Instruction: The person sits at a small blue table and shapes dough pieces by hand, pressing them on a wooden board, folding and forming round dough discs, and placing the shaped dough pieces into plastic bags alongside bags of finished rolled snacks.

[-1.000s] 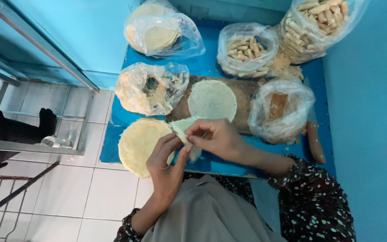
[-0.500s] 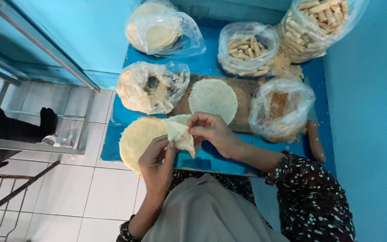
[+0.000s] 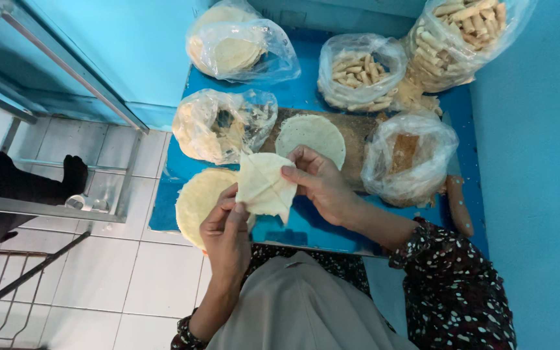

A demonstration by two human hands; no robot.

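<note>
Head view shows both hands pinching a folded pastry sheet [image 3: 265, 186] above the blue tabletop [image 3: 306, 227]: left hand [image 3: 226, 230] grips its lower edge, right hand [image 3: 319, 181] its right edge (creases crossing diagonally), stack of round sheets [image 3: 197, 201] just left.

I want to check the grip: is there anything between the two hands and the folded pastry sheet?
Nothing visible. The left hand and the right hand pinch the folded pastry sheet directly with bare fingers.
</note>
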